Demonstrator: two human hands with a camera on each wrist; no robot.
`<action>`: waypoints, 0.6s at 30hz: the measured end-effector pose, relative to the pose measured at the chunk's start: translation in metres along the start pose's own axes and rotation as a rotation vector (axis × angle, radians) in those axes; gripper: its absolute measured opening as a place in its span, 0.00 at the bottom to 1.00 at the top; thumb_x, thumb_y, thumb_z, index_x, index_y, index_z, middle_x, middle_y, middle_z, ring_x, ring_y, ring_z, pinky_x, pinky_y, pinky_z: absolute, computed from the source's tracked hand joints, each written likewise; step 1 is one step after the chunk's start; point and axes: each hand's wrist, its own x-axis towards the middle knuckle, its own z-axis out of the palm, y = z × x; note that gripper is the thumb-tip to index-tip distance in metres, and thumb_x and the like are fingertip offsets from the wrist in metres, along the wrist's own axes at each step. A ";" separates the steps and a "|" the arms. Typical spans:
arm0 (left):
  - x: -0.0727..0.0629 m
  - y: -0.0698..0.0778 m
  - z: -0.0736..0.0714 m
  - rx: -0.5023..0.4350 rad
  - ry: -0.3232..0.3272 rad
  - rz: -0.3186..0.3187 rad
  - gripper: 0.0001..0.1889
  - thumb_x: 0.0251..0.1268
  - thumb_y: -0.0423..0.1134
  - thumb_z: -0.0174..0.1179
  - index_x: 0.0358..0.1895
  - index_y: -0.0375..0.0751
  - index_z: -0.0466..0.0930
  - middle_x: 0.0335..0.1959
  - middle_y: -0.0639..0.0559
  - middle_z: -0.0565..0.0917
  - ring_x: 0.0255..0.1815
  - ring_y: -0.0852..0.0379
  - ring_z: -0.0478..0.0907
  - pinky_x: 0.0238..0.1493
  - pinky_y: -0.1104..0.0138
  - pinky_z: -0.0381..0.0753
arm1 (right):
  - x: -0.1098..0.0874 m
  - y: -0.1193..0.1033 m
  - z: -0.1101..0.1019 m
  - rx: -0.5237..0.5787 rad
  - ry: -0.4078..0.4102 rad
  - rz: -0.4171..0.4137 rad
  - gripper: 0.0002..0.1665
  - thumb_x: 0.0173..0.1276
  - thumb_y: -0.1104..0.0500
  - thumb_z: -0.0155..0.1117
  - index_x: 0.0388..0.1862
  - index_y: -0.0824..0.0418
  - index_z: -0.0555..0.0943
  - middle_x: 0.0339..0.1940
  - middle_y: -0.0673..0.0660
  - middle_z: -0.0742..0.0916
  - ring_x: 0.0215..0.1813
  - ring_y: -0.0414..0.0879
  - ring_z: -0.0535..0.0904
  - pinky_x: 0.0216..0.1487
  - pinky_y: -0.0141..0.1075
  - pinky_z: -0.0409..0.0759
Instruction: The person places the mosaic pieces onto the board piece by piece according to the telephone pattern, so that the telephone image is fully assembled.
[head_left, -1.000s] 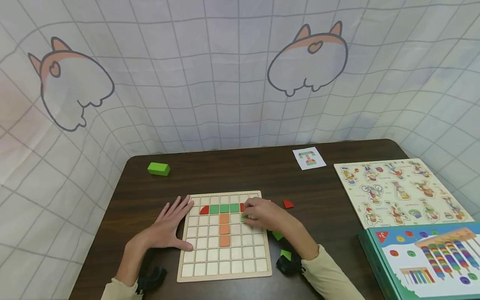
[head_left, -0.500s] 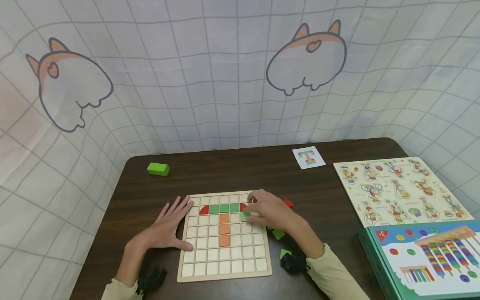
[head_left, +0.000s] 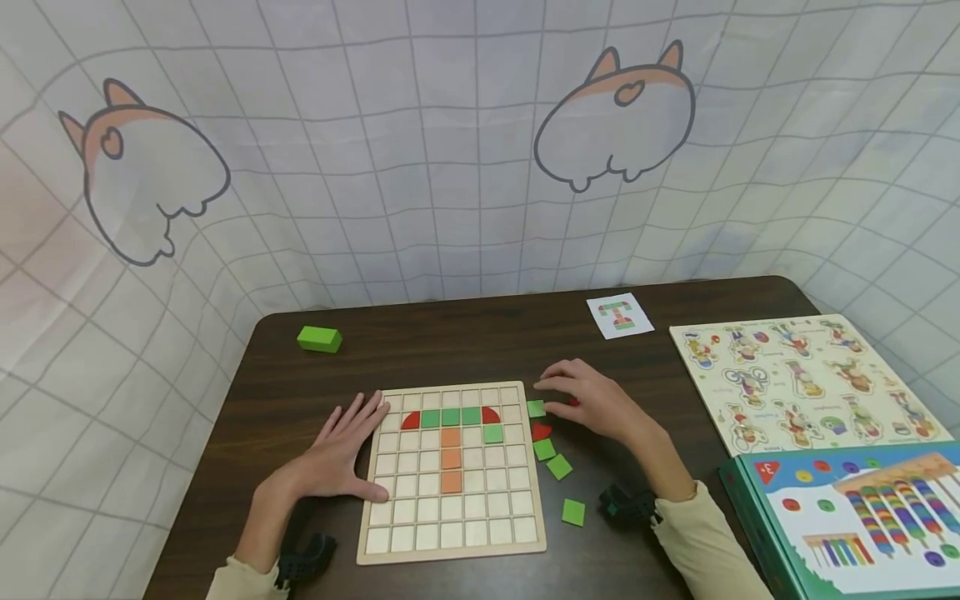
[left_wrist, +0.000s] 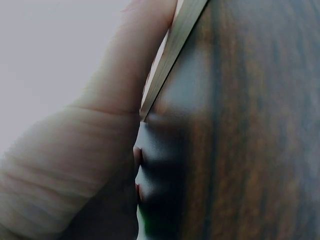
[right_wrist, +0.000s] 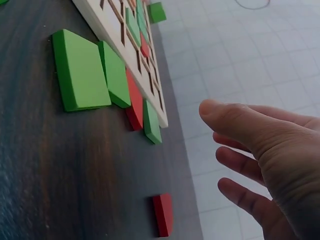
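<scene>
My left hand (head_left: 326,462) rests on the left edge of a wooden grid board (head_left: 450,557), fingers spread. Set in the board are a row of green squares (head_left: 450,417), a red quarter-circle block (head_left: 411,420) at its left end and another red quarter-circle (head_left: 491,414) at its right. A green square (head_left: 492,433) sits below the right one, and an orange column (head_left: 450,458) runs down the middle. Holding nothing, my right hand (head_left: 592,404) hovers past the board's right edge, over a partly hidden red block (right_wrist: 164,215). A loose green block (head_left: 536,408) lies near its fingertips.
Right of the board lie another red block (head_left: 541,431) and several green squares (head_left: 559,467). A pattern card (head_left: 619,317) lies at the back. An animal puzzle board (head_left: 806,375) and a box (head_left: 855,517) stand right; a green block (head_left: 318,338) sits back left.
My right hand has let go of the green square, now lying in the grid below the right red quarter-circle, and moved right, off the board. The left hand has stayed put.
</scene>
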 end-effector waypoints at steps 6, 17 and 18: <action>0.000 0.001 0.000 -0.008 0.001 -0.002 0.65 0.40 0.63 0.73 0.79 0.43 0.42 0.81 0.41 0.40 0.80 0.34 0.34 0.71 0.34 0.33 | 0.001 0.001 0.007 -0.044 -0.018 -0.070 0.11 0.63 0.57 0.69 0.43 0.57 0.88 0.50 0.53 0.86 0.52 0.48 0.78 0.50 0.41 0.80; 0.000 -0.001 0.001 -0.001 -0.001 -0.008 0.66 0.40 0.64 0.73 0.79 0.44 0.41 0.81 0.42 0.40 0.80 0.35 0.33 0.71 0.35 0.33 | 0.001 0.003 0.020 -0.052 -0.091 -0.034 0.03 0.63 0.59 0.69 0.34 0.56 0.88 0.44 0.52 0.87 0.48 0.47 0.79 0.48 0.39 0.81; 0.000 -0.001 0.001 -0.001 0.000 -0.007 0.66 0.40 0.65 0.73 0.79 0.44 0.41 0.81 0.42 0.40 0.80 0.35 0.33 0.71 0.35 0.33 | 0.002 0.003 0.019 -0.053 -0.090 -0.033 0.03 0.63 0.59 0.69 0.33 0.56 0.87 0.43 0.52 0.87 0.47 0.47 0.80 0.48 0.39 0.81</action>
